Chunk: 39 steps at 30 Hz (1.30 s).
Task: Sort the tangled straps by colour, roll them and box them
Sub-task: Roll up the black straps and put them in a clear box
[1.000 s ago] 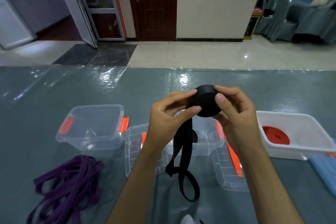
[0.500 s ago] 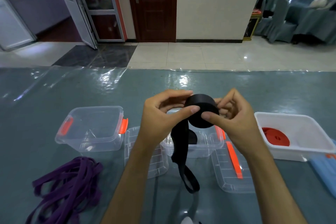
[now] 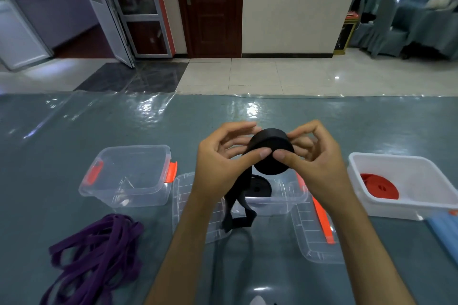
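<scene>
Both hands, left hand (image 3: 218,163) and right hand (image 3: 314,166), pinch the black strap roll (image 3: 271,153) between them. Its loose tail (image 3: 238,203) hangs below the left hand. A purple strap pile (image 3: 96,252) lies on the counter (image 3: 74,131), well left of the hands.

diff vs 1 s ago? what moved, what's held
The black roll has grown as both hands wound it; the hanging tail is shorter, its loop drawn up nearer the roll. The left hand and right hand still pinch the roll, thumbs now meeting on its front. Purple straps, clear box and red roll stayed put.
</scene>
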Available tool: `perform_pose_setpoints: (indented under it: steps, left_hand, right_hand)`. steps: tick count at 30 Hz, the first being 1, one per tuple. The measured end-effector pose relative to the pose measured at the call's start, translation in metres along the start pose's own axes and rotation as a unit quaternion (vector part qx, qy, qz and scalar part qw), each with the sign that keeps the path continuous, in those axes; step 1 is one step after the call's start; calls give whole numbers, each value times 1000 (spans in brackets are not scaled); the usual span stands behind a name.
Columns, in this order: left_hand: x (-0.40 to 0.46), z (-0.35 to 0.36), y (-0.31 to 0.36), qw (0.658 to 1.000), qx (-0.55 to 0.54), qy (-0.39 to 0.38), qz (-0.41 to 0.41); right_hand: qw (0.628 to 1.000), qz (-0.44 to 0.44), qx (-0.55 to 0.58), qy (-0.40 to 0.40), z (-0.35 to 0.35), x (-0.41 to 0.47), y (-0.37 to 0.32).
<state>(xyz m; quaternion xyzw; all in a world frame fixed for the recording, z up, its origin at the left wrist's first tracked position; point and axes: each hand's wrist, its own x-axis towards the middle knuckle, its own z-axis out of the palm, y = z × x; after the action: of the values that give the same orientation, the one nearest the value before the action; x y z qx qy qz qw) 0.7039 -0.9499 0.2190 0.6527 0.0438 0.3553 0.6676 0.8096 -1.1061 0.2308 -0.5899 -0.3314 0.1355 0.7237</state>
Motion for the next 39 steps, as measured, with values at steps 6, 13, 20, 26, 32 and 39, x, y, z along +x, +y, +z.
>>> perform_pose_setpoints:
  steps: [6, 13, 20, 26, 32, 39]
  left_hand:
    - [11, -7, 4, 997, 1, -64, -48]
    - [8, -15, 4, 992, 65, -86, -71]
    - [8, -13, 2, 986, 76, -118, -89]
    - [8, -14, 5, 991, 70, -73, -88]
    - [3, -12, 3, 990, 76, -77, -86]
    - [9, -14, 8, 984, 58, -113, -124]
  right_hand:
    - [997, -64, 43, 1, 11, -6, -3]
    - [998, 21, 65, -11, 5, -6, 4]
    - [996, -6, 46, 75, 12, -10, 3]
    - [998, 1, 11, 61, 11, -9, 6]
    - [999, 26, 20, -6, -4, -4, 4]
    - [999, 32, 14, -12, -2, -7, 8]
